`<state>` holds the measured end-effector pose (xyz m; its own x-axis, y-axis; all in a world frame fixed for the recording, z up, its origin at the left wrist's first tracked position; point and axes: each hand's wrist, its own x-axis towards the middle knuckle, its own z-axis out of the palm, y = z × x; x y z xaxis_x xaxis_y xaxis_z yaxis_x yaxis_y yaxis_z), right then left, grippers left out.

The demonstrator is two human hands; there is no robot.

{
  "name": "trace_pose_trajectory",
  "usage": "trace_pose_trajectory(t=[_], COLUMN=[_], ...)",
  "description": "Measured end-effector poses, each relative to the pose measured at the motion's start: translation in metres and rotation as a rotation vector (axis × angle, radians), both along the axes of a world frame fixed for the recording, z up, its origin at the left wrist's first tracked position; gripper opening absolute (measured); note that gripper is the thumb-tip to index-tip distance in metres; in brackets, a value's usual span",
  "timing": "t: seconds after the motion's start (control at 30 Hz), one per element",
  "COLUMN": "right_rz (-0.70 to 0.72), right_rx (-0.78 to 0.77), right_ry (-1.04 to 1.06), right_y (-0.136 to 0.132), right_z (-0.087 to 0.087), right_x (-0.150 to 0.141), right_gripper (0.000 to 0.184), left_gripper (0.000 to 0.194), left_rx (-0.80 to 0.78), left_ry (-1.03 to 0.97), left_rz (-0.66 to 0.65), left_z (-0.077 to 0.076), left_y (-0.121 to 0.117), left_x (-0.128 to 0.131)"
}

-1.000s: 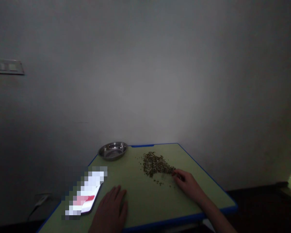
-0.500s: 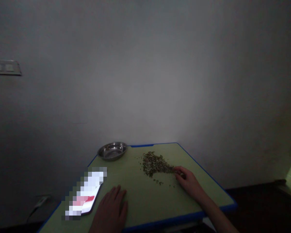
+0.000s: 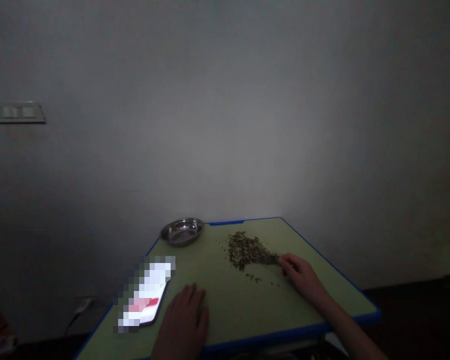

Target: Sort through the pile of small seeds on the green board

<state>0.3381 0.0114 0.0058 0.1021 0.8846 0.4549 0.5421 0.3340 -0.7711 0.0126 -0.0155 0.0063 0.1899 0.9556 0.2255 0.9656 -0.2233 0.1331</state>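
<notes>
A loose pile of small dark seeds or grains (image 3: 243,250) is spread on the pale green table, narrowing to a tail on its right. At the end of that tail is my right hand (image 3: 302,275), fingers curled together and tips touching the grains; anything between them is too small to make out. My left hand (image 3: 183,315) lies flat near the front edge, holding nothing, fingers stretched out. Beside it on the left rests a phone (image 3: 150,316) with a bright screen, partly blurred out. A few stray grains (image 3: 253,278) sit in front of the pile.
A shallow steel bowl (image 3: 182,232) stands at the table's far left corner. The table (image 3: 240,315) has a blue rim and meets a grey wall (image 3: 240,125). A switch panel (image 3: 17,112) is on the wall at left, with a plug and cable (image 3: 83,306) lower down.
The whole view has shifted slightly, moving everything rightward. My right hand's fingers have drawn closer together at the pile's tail. My left hand stays flat in its place.
</notes>
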Motion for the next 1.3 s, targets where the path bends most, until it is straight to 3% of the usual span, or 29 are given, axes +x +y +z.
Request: trace_pose_trajectory(t=[0.3,0.87,1.3], right_rz=[-0.027,-0.094,-0.13], right_rx=[-0.008,-0.047,-0.185], right_ry=[0.023,0.005,-0.294], right_y=[0.001,0.004,-0.001], right_z=[-0.003,-0.006,-0.001], right_x=[-0.001,0.003,0.007], right_gripper=[0.034,0.033,0.031], left_gripper=[0.044,0.045,0.044], left_rx=[0.063,0.055,0.062], left_ry=[-0.017,0.021,-0.049], left_rz=[-0.025,-0.015,-0.018], left_z=[-0.008,-0.004,-0.006], left_y=[0.003,0.0,0.001], left_x=[-0.004,-0.002,-0.001])
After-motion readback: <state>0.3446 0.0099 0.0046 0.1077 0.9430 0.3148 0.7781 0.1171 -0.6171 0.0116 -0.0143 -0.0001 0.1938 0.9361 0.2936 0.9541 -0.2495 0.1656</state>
